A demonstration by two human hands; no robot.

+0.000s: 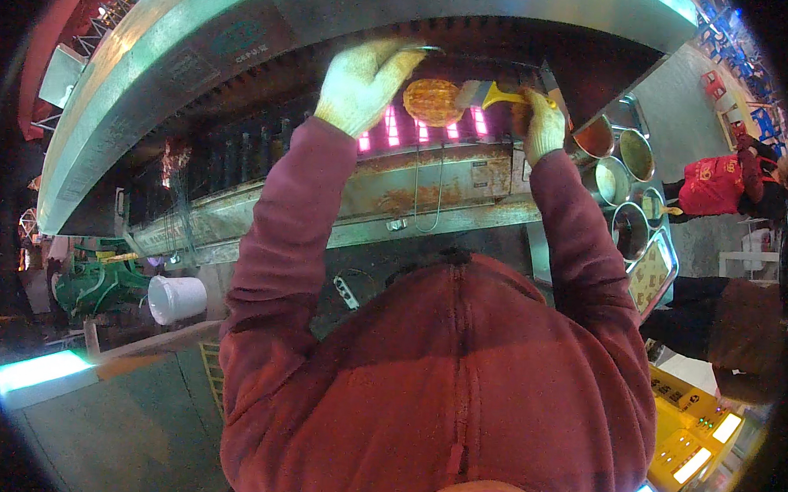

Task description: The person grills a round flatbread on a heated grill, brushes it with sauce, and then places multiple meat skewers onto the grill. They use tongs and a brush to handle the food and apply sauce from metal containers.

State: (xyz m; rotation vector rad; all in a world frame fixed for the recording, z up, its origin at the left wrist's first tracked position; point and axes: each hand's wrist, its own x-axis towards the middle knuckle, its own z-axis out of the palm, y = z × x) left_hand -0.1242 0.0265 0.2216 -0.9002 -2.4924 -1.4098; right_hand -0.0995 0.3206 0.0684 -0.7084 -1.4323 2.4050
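My left hand, in a pale knit glove, is closed around a thin metal piece, most of it hidden by the fingers. To its right, a round, flat, browned piece of food appears above glowing pink burner bars. My right hand, also gloved, grips the yellow handle of a flat brush. The bristles reach the right edge of the food, apparently touching it. How the food is supported cannot be made out.
A metal hood arches over the long grill. Several metal pots and a tray stand at right. A white bucket is at left, a yellow machine at lower right. A person in a red apron is farther right.
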